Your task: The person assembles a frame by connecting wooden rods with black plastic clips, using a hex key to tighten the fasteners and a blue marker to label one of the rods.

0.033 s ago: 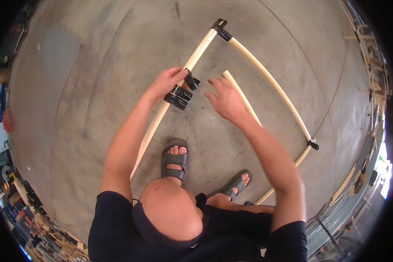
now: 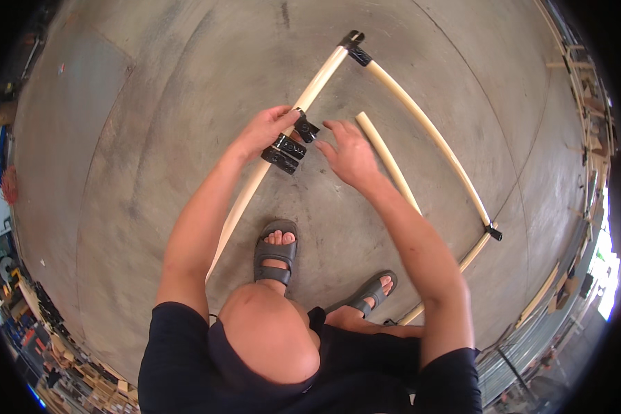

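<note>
A cream-coloured pipe slants from beside my left leg up to a black corner joint. My left hand is wrapped round this pipe, its thumb against a black pipe connector that juts to the right. Just below it, two more black connectors sit side by side on the pipe. My right hand hovers close to the upper connector with thumb and forefinger apart, nothing between them. A shorter cream pipe lies to the right of that hand, its lower end hidden behind my forearm.
From the corner joint a second long pipe runs right to another black joint, where a further pipe turns back towards me. My sandalled feet stand inside this frame on the concrete floor. Metal lengths lie at the far right.
My right hand has shifted slightly left, closer to the upper connector. That connector has tilted a little on the pipe. My left hand keeps its place.
</note>
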Motion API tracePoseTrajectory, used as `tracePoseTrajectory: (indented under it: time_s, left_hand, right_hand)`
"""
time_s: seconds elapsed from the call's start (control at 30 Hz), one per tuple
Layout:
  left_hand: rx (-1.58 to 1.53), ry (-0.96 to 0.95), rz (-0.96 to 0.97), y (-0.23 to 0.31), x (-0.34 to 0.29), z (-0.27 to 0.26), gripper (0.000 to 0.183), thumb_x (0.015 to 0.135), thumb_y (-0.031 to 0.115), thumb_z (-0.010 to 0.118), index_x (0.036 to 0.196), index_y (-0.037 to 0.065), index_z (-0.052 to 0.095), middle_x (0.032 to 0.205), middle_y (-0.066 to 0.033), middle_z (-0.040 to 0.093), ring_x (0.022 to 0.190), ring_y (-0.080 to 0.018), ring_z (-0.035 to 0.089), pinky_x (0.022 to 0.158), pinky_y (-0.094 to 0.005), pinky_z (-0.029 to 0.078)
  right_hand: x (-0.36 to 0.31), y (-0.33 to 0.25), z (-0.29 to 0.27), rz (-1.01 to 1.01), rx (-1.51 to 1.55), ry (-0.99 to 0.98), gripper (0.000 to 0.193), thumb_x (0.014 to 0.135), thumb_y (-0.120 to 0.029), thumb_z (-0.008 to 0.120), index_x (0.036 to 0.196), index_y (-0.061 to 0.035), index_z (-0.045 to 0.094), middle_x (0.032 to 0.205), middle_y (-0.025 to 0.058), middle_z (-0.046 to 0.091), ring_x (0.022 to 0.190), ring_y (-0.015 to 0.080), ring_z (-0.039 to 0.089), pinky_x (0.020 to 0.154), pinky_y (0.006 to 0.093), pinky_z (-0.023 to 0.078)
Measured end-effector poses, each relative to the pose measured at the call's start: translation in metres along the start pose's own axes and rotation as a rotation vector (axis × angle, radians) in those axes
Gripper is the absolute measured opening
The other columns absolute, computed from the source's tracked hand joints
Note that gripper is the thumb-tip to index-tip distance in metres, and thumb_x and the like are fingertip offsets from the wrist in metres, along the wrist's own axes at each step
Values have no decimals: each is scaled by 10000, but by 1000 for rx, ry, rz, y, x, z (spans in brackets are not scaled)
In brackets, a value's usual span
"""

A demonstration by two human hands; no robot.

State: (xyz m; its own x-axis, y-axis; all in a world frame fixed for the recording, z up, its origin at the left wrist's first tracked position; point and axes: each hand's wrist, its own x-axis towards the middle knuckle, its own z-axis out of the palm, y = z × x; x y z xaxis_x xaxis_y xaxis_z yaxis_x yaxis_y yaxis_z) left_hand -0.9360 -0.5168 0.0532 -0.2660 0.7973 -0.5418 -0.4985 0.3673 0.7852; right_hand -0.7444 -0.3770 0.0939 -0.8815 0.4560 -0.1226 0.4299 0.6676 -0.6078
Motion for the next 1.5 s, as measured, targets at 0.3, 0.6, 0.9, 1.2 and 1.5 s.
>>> tracePoseTrajectory:
  time_s: [0.3, 0.6, 0.9, 1.2, 1.5]
  left_hand:
    - [43, 18, 32, -15, 5, -26, 539, 1049, 481, 632, 1343, 30, 649, 1126, -22, 701, 968, -87, 623, 827, -263, 517]
    - [-39, -20, 36, -16, 5, -23, 461, 1075, 456, 597, 1247, 43, 708, 993, -12, 722, 840, -80, 627, 721, -261, 523]
    - [78, 10, 132, -24, 6, -23, 307, 1035, 291, 669, 1190, 32, 721, 959, -35, 747, 829, -96, 661, 747, -279, 538]
    - [410, 370, 153, -14, -8, 3, 457, 919, 220, 799, 1296, -10, 685, 1082, -133, 794, 890, -140, 722, 800, -293, 564]
    - [467, 453, 156, -16, -18, 13, 330, 942, 289, 756, 1163, 44, 761, 779, -107, 724, 659, -145, 642, 642, -343, 517]
  right_hand:
    - [22, -18, 51, -62, -42, -3, 467, 912, -121, 684, 1343, 6, 556, 1159, 210, 648, 1050, 403, 675, 887, 472, 577]
    - [22, -14, 39, -155, -59, 35, 454, 891, -87, 705, 1323, -29, 579, 1158, 200, 669, 1055, 414, 666, 866, 480, 567]
    - [24, -20, 36, -180, -39, 52, 445, 871, -96, 717, 1294, -37, 596, 1113, 186, 664, 1046, 388, 665, 880, 474, 556]
    - [35, -7, 61, -104, -65, 55, 430, 867, -96, 723, 1274, -33, 599, 1103, 185, 670, 1053, 393, 663, 873, 482, 559]
    - [31, -19, 59, -154, -148, 83, 472, 869, -77, 706, 1330, -51, 607, 1143, 160, 646, 1037, 367, 657, 826, 481, 568]
